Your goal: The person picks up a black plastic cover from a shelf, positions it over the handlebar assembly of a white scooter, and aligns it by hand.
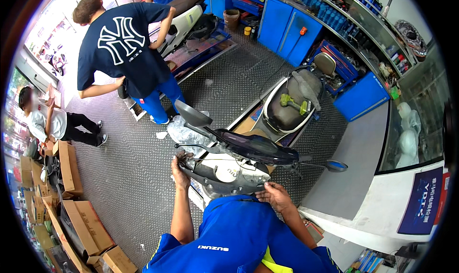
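Right in front of me stands a scooter with its handlebar and dark front cowl (253, 146). A dark grey plastic panel (217, 184) lies across its front, close to my body, with a white part (229, 170) showing above it. My left hand (180, 171) is closed round the panel's left end, below the brake lever (189, 147); some of its fingers are hidden. At the panel's right end my right hand (276, 195) grips the lower edge between thumb and fingers. A yellow-green power drill (294, 104) rests on the scooter's seat (289, 115).
Mirrors (192, 114) stick out on both sides of the handlebar. Clear plastic wrapping (186, 132) lies left of the scooter. A person in a dark shirt (126, 48) stands by another scooter (184, 27). Cardboard boxes (88, 225) line the left; blue cabinets (282, 27) stand behind.
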